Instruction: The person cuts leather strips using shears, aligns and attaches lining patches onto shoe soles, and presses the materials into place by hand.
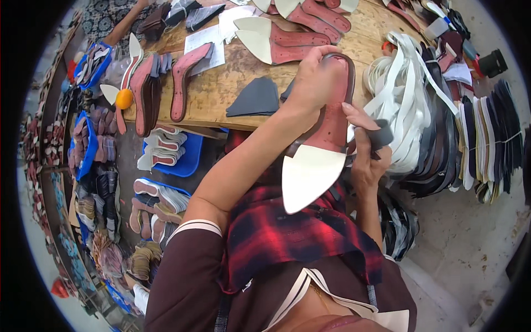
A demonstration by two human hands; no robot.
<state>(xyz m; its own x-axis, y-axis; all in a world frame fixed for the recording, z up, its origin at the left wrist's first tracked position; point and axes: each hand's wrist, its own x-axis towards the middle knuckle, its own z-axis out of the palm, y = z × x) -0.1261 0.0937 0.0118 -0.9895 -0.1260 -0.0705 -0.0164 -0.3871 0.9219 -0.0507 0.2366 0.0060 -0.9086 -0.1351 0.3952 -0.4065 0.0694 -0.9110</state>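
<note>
In front of my body I hold a shoe insole [335, 119], pinkish red with a pointed cream forepart and a dark edge along its sides. My left hand [316, 80] is closed around its heel end, which points away from me. At the insole's right side, my right hand [368, 152] is closed on a dark strip [379, 134], its thumb against the insole's edge. The strip's far end is hidden behind my fingers and the insole. A dark grey cut piece [253, 97] lies on the table left of my left forearm.
The wooden table [221, 83] carries more insoles [254, 41], pink heel pieces [180, 83] and an orange ball-like thing [124, 99]. White strips [404, 99] and dark strips [437, 144] hang at the right. Blue bins [185, 155] stand lower left. Another person's arm [124, 26] reaches in far left.
</note>
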